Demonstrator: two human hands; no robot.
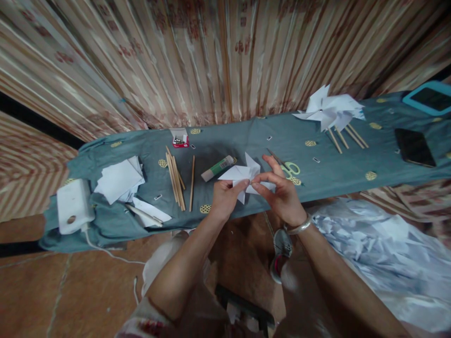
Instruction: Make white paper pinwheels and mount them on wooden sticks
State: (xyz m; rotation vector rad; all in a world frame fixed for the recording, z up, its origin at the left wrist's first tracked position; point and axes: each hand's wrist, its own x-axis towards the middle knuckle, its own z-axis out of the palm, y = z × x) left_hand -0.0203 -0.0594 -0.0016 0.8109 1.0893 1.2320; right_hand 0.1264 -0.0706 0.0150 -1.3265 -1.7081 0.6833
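paper pinwheel [247, 172] is pinched thumb-to-finger by both hands [226, 196] [283, 199], which partly hide its centre.

Cannot make out the centre of the white paper pinwheel [249, 170], mostly covered by the fingertips of the left hand [226, 199] and right hand [283, 198]. Cannot read the label on the glue stick [217, 169], nor identify the tiny metal pieces [179, 140] in the red box [181, 145]. Cannot count the stick-mounted pinwheels [329, 111], overlapping one another. Cannot see the whole of the blue-framed tablet [432, 98], green tablecloth [345, 171] or plastic bag [405, 298], cut off by the right edge, nor the top of the patterned curtain [211, 61], cropped above
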